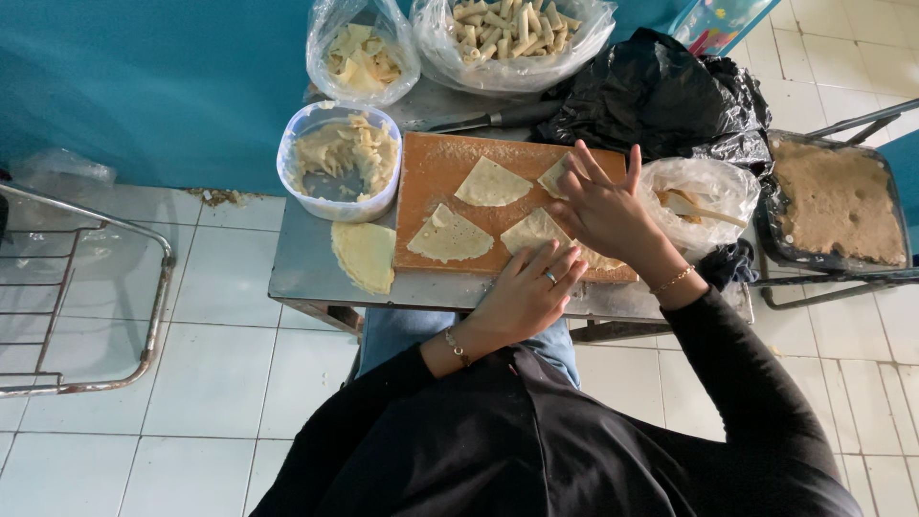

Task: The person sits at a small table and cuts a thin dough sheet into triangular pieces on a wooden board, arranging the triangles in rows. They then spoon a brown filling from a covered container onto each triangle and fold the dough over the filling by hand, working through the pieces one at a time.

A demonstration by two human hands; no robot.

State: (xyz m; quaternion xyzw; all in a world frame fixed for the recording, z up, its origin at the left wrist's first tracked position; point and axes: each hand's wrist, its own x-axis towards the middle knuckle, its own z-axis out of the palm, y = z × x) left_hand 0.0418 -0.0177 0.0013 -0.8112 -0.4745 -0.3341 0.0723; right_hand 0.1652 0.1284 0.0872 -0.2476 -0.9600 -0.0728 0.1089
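Observation:
A brown wooden board (431, 172) lies on a small metal table (306, 263). On it rest several pale wedge-shaped pastry sheets (450, 236). My left hand (526, 292) lies flat at the board's near edge, fingers touching one wedge (536, 230). My right hand (603, 206) hovers over the board's right side with fingers spread, pinching the edge of another sheet (555, 175). Both wrists wear thin bracelets.
A plastic tub of batter scraps (340, 158) sits left of the board, a stack of round sheets (366, 256) below it. Bags of rolled pastries (512, 33) and scraps (359, 53) stand behind. A filling bag (699, 191), black bag (661, 91) and crumb tray (838, 201) are right.

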